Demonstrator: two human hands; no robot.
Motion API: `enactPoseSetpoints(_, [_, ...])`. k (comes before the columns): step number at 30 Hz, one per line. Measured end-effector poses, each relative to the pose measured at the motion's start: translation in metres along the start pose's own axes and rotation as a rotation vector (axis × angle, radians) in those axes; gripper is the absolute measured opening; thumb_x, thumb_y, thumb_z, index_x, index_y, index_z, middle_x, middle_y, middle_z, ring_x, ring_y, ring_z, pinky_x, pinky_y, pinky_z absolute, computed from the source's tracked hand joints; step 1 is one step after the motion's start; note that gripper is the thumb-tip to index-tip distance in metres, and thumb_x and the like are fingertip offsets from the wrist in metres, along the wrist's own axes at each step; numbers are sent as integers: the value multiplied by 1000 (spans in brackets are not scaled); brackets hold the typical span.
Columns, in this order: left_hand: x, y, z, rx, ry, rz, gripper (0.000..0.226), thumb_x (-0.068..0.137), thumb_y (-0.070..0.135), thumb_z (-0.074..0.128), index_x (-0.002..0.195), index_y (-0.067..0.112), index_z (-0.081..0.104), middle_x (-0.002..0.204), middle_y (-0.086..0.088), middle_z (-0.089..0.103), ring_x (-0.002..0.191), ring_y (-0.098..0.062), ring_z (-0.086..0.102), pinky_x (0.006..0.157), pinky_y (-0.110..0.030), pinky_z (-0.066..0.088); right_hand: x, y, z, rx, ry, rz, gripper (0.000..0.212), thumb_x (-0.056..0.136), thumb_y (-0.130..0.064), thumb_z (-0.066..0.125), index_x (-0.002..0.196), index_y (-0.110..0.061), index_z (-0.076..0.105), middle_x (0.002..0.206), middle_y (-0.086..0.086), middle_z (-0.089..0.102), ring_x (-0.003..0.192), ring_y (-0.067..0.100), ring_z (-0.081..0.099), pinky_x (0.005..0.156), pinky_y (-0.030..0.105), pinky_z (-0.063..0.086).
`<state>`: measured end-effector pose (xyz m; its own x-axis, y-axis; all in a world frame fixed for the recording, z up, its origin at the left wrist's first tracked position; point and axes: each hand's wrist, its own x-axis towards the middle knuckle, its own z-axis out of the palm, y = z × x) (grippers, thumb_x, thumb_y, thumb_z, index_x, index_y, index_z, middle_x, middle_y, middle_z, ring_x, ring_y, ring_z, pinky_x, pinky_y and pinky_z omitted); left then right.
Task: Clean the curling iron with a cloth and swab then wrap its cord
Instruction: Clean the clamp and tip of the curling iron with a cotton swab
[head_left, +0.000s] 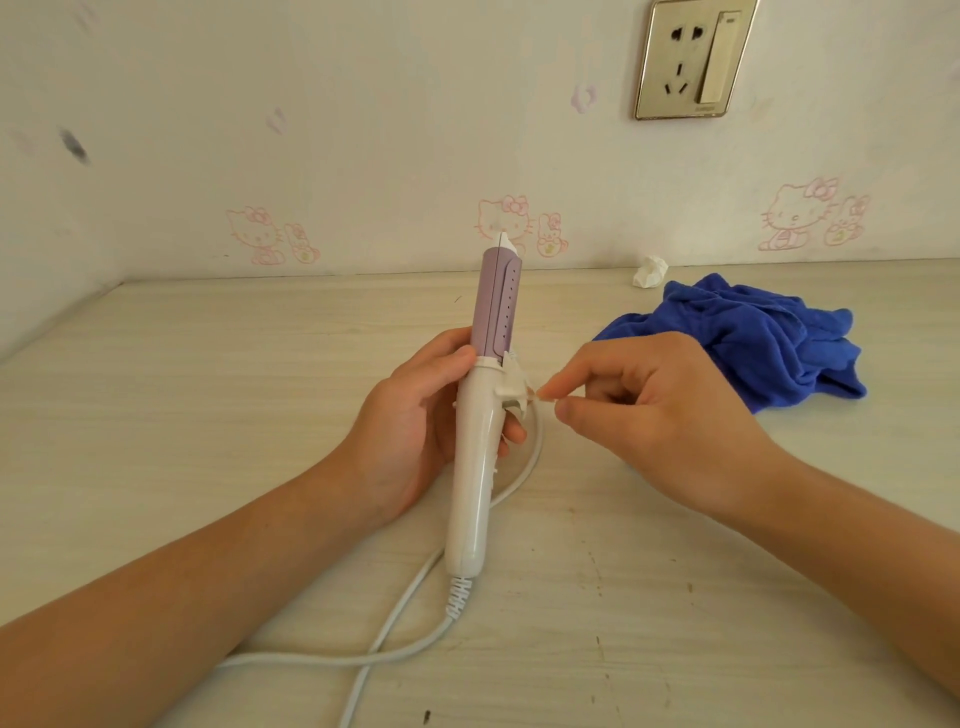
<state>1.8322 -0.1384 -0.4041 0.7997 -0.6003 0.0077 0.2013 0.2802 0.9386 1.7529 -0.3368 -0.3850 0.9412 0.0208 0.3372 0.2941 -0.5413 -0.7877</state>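
Cord (395, 613): loose on the table (182, 415), trailing in loops; wrapping still to do.
Curling iron (475, 467): upright above the table, left hand (410, 421) curled round its white handle.
Swab (543, 397): thin, hard to make out; pinched by right hand (649, 405) at the clamp lever. Swabbing likely under way.
Cloth (753, 343): crumpled, set aside at far right; wipe probably done.

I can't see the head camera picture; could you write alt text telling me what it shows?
A person's left hand holds a white and lilac curling iron over a pale table, while the right hand pinches a small swab at its clamp lever. Its white cord loops loose on the table; a crumpled blue cloth lies to the right.
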Motion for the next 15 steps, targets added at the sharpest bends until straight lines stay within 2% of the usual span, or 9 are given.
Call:
enactPoseSetpoints(2, [0, 1, -1, 0, -7, 0, 32, 97, 26, 48, 123, 12, 62, 90, -18, 68, 67, -34, 68, 59, -35, 56, -1, -2, 1, -8, -17, -18, 16, 89, -4, 72, 83, -17, 78, 44, -5, 44, 43, 8, 37, 51, 23, 40])
enactPoseSetpoints(6, [0, 1, 1, 21, 6, -9, 40, 94, 28, 52, 129, 11, 61, 96, -22, 66, 68, -35, 68, 60, -36, 57, 1, -1, -1, -15, 72, 14, 13, 92, -7, 71, 87, -17, 78, 47, 7, 48, 42, 9, 41, 50, 28, 45])
enactPoseSetpoints(9, [0, 1, 1, 3, 8, -10, 41, 94, 28, 52, 130, 11, 62, 94, -21, 64, 68, -35, 69, 59, -36, 58, 0, -2, -2, 5, 30, 14, 14, 91, -4, 71, 86, -15, 77, 44, -1, 45, 41, 8, 40, 48, 22, 43])
enactPoseSetpoints(13, [2, 1, 0, 0, 2, -17, 46, 93, 28, 56, 136, 10, 62, 105, -25, 62, 73, -35, 71, 63, -36, 60, 2, -1, -1, -9, 92, 12, 11, 93, -9, 71, 88, -16, 77, 45, -6, 44, 41, 9, 41, 50, 32, 47])
enactPoseSetpoints(15, [2, 0, 0, -5, -4, -10, 48, 92, 29, 56, 135, 10, 63, 104, -23, 65, 76, -33, 71, 64, -36, 60, 1, -1, -2, 9, 54, 9, 12, 93, -7, 71, 87, -16, 76, 45, -5, 43, 41, 8, 40, 49, 31, 46])
